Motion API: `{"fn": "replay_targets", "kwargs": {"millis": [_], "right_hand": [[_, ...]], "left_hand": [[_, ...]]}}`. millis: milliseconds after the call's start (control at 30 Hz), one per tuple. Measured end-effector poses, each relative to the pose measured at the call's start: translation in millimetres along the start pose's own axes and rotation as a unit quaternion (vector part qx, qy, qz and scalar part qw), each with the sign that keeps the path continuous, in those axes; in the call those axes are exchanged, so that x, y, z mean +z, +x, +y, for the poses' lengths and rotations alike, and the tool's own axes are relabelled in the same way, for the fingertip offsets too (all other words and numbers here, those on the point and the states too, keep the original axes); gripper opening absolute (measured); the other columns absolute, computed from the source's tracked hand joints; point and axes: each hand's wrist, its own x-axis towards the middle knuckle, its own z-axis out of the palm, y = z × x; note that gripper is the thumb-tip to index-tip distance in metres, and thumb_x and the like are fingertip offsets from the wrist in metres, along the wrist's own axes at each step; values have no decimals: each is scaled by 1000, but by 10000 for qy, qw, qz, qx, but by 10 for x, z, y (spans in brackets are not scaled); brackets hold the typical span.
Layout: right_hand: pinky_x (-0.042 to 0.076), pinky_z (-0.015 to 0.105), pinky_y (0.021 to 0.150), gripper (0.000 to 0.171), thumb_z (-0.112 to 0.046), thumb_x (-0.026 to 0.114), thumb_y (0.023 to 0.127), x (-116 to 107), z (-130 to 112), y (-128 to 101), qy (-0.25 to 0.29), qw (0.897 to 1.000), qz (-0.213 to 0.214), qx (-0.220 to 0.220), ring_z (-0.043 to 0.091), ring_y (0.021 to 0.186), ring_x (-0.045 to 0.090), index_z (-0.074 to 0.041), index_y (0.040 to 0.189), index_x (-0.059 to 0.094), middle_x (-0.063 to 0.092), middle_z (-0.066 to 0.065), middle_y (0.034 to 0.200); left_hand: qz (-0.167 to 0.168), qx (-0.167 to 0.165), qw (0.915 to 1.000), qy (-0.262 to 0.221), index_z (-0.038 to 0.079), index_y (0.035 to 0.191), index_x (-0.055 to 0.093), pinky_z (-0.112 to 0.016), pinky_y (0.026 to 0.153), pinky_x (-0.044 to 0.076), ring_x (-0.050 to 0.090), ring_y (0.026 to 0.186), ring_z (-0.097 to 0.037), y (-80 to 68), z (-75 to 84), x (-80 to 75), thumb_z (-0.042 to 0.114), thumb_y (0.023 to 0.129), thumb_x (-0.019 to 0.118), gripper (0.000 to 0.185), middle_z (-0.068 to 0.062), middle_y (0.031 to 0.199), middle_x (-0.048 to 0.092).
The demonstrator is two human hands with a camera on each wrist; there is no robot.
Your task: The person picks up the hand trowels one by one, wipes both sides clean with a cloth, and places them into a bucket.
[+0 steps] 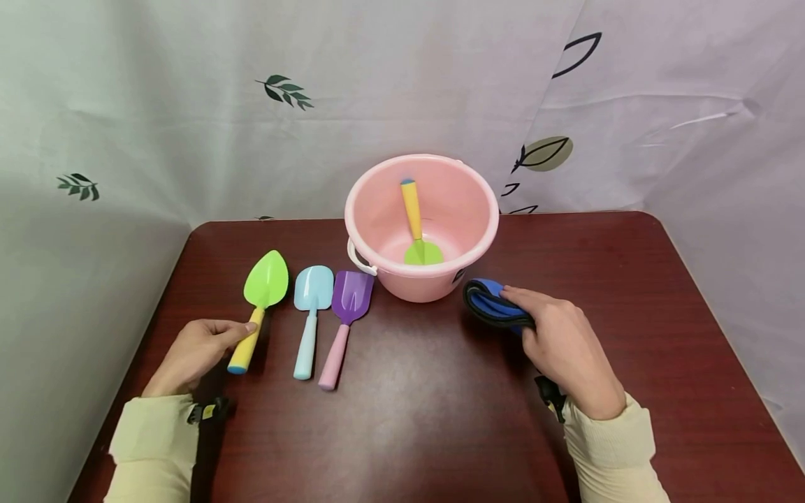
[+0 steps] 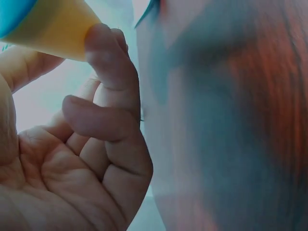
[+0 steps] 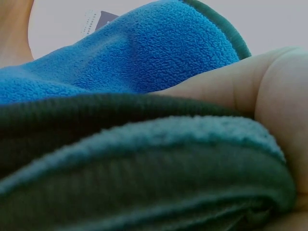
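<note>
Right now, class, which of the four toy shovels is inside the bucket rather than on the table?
The green-bladed shovel with the yellow handle, standing inside the pink bucket; the other three lie on the table.

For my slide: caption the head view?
Left hand grips green trowel; right hand holds blue cloth beside pink bucket.

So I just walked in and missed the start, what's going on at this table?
A person sits at a dark red table. Their left hand grips the yellow handle of a green trowel, which lies beside a blue shovel and a purple scoop. Their right hand holds a folded blue cloth next to a pink bucket, with another green tool inside.
</note>
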Motion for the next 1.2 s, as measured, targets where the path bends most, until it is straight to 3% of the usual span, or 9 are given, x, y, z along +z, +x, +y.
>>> {"fn": "replay_targets", "kwargs": {"millis": [367, 767, 967, 1200], "right_hand": [[54, 50, 80, 62, 12, 52, 72, -4, -13, -21, 155, 9997, 166, -61, 30, 108, 68, -8, 127, 70, 69, 8, 125], [54, 49, 81, 63, 12, 52, 72, -12, -25, -18, 215, 9996, 156, -87, 29, 109, 68, -9, 129, 69, 69, 8, 126], [54, 50, 80, 62, 12, 52, 72, -16, -26, -18, 212, 9996, 152, -101, 29, 109, 68, -8, 128, 69, 69, 8, 126], [54, 49, 80, 62, 12, 51, 72, -19, -30, -18, 220, 9995, 171, -126, 29, 108, 68, -8, 128, 69, 69, 8, 126]], "left_hand": [[65, 251, 9995, 196, 4, 114, 76, -32, 71, 46, 57, 92, -21, -160, 250, 59, 51, 96, 63, 52, -4, 98, 73], [-357, 491, 9981, 107, 9, 106, 79, -29, 67, 48, 59, 79, -17, -365, 465, 217, 44, 94, 69, 38, 1, 83, 70], [-462, 677, 9966, 119, 13, 100, 80, -27, 63, 48, 59, 72, -15, -406, 512, 341, 39, 92, 73, 29, 3, 79, 70], [-845, 889, 9924, -25, 15, 92, 79, -26, 58, 46, 57, 63, -14, -440, 530, 448, 35, 88, 77, 20, 4, 68, 64]]}}
